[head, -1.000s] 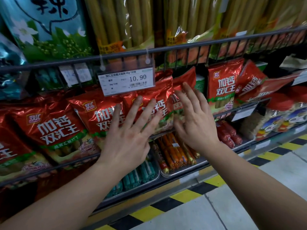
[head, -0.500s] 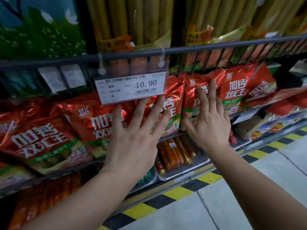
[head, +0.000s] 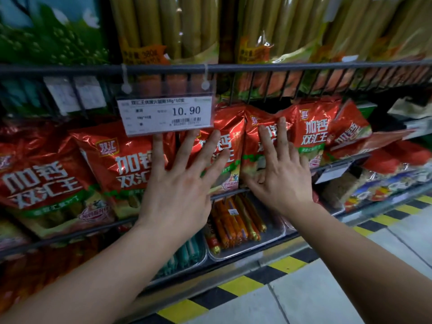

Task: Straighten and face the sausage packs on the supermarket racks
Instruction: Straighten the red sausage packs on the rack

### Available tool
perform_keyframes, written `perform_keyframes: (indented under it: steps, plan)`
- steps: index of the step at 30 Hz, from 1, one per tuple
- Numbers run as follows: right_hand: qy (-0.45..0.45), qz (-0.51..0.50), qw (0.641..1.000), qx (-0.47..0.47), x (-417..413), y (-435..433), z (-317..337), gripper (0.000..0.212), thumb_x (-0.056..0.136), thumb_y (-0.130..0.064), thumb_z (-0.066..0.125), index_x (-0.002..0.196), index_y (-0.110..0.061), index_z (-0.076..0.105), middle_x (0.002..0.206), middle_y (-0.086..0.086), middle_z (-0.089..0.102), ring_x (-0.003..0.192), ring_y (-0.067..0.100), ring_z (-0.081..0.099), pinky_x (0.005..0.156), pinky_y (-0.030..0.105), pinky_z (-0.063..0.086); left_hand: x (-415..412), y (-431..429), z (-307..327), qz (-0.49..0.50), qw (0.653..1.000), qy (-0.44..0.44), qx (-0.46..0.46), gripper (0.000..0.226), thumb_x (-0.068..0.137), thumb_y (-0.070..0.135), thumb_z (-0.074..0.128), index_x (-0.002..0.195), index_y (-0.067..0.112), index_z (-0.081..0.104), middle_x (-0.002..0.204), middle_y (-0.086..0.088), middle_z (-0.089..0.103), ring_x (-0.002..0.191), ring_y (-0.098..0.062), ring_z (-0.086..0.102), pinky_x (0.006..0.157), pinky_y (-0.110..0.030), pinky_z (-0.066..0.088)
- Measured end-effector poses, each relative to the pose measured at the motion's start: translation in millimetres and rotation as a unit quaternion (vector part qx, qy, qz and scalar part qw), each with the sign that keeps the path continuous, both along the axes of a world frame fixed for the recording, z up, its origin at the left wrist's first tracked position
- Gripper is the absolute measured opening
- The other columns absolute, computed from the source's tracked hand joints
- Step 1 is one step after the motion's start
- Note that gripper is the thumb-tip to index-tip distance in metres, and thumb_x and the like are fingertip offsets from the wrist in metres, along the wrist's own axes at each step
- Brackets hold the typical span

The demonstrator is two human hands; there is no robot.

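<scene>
Pressing both palms flat on the red sausage packs (head: 126, 164), which stand in a row on the middle rack (head: 229, 192) below the price tag (head: 166, 115).

Left hand (head: 177, 183): fingers spread wide and straight across the fronts of two neighbouring packs, nothing pinched. Right hand (head: 282, 181): fingers straight and closer together, laid on the next pack (head: 253, 123) to the right, thumb low near the rack wire, no grip either.

Packs left of the hands face out fairly squarely. The far-right packs (head: 348, 127) lean and overlap, so I judge them not yet faced. The step in hand looks like pushing packs back and upright.

Handling, as a judgement:
- **Surface:** glossy, crinkly film pouches, likely slippery under a flat palm.
- **Stiffness:** stiff sticks sit loose inside, so a pack probably flops at the top seal but keeps its shape through the middle.
- **Weight:** likely light enough for one hand.
- **Where to hold:** pinch both side edges about mid-height, or put a palm on the front with the thumb under the bottom edge. The top seal would give poor control.
- **Risks:** a hard squeeze could crease the film. The hanging tag covers the pack tops above the left fingers.

Below are trays of loose orange sausages (head: 233, 220) and green ones (head: 187, 251).
</scene>
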State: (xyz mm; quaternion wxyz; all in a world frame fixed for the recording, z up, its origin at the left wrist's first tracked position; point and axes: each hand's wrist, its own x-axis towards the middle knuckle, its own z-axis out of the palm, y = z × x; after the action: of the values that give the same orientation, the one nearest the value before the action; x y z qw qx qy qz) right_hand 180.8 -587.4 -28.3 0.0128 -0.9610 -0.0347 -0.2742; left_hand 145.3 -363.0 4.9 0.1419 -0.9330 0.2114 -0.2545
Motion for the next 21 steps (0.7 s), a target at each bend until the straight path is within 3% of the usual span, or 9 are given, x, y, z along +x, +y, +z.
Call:
perform_keyframes:
  steps: [6, 12, 16, 21]
  plan:
    - [0.008, 0.034, 0.999, 0.009, -11.8, -18.2, 12.4, 0.092, 0.083, -0.046, 0.057, 0.157, -0.037, 0.002, 0.166, 0.001, -0.005, 0.142, 0.044, 0.022, 0.101, 0.055, 0.038, -19.0, -27.7, 1.0, 0.012, 1.0, -0.001, -0.012, 0.079, 0.088, 0.049, 0.047, 0.155, 0.015, 0.02, 0.163, -0.016, -0.003, 0.15, -0.031, -0.011, 0.114, -0.068, -0.001]
    - [-0.021, 0.081, 0.996, 0.038, -18.7, -71.4, 9.1, 0.077, 0.086, -0.041, 0.053, 0.155, -0.029, 0.021, 0.164, 0.007, 0.015, 0.141, 0.041, 0.026, 0.109, 0.056, 0.035, -23.2, -76.1, -1.5, -0.028, 0.999, 0.007, -0.028, 0.081, 0.082, 0.044, 0.061, 0.151, 0.011, 0.032, 0.163, -0.016, 0.006, 0.151, -0.033, -0.001, 0.116, -0.062, 0.012]
    - [-0.064, 0.09, 0.992, 0.067, -29.6, -115.1, -9.7, 0.07, 0.086, -0.031, 0.061, 0.15, -0.02, 0.035, 0.153, 0.015, 0.032, 0.133, 0.041, 0.037, 0.107, 0.053, 0.037, -13.5, -113.7, -3.2, -0.033, 0.999, 0.023, -0.036, 0.079, 0.081, 0.04, 0.063, 0.151, 0.015, 0.034, 0.163, -0.013, 0.009, 0.151, -0.033, 0.001, 0.117, -0.061, 0.013]
    - [-0.069, 0.074, 0.991, 0.084, -41.9, -168.0, -36.5, 0.058, 0.085, -0.03, 0.059, 0.138, -0.013, 0.042, 0.135, 0.02, 0.045, 0.119, 0.042, 0.047, 0.095, 0.052, 0.044, 4.7, -160.6, -3.3, -0.036, 0.998, 0.041, -0.029, 0.077, 0.088, 0.042, 0.051, 0.155, 0.024, 0.017, 0.164, -0.008, -0.007, 0.15, -0.036, -0.011, 0.117, -0.063, 0.002]
